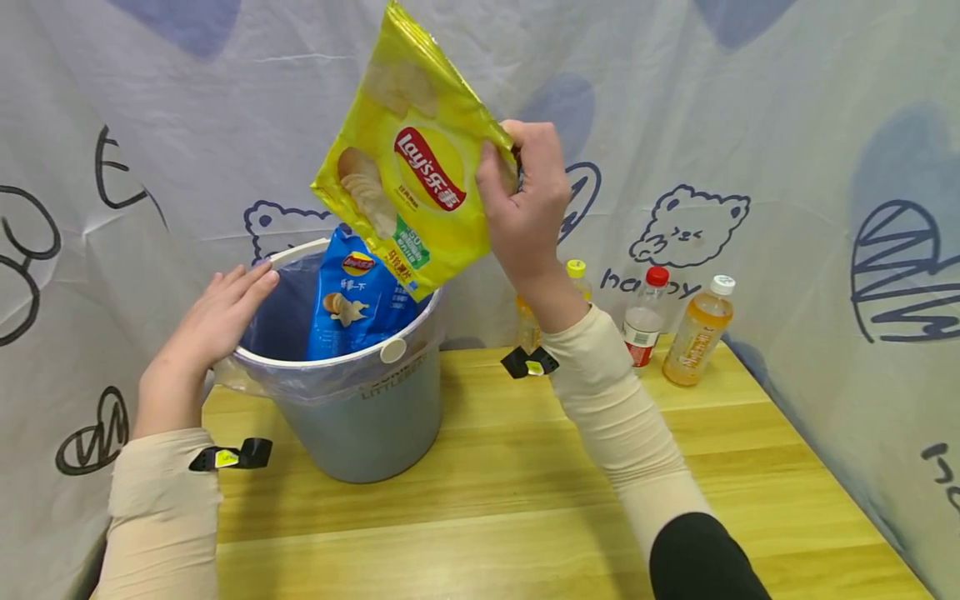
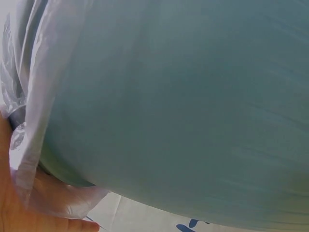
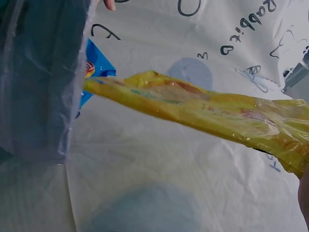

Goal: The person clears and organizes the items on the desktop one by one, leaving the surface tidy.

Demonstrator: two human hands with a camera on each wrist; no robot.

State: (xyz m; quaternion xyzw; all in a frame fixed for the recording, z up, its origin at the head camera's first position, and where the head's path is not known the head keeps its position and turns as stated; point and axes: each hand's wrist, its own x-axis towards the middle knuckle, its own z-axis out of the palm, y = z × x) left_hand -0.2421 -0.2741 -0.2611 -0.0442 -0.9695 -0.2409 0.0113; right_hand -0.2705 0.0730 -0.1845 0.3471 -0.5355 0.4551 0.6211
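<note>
Yellow Lay's crisp bag [image 1: 408, 171]: tilted, its low corner over the grey bin's rim [image 1: 330, 360].
Right hand [image 1: 525, 204]: fingers and thumb pinch the bag's right edge.
Left hand [image 1: 213, 321]: fingers straight, resting on the bin's left rim.
Blue Lay's bag [image 1: 352, 300]: upright inside the bin.
Risk: the blue bag may block the yellow one, which might catch or spill over.
Writing: "Lay's"; "LITTLE" partly readable on the bin.
Bottles [image 1: 697, 333]: right of the bin.
</note>
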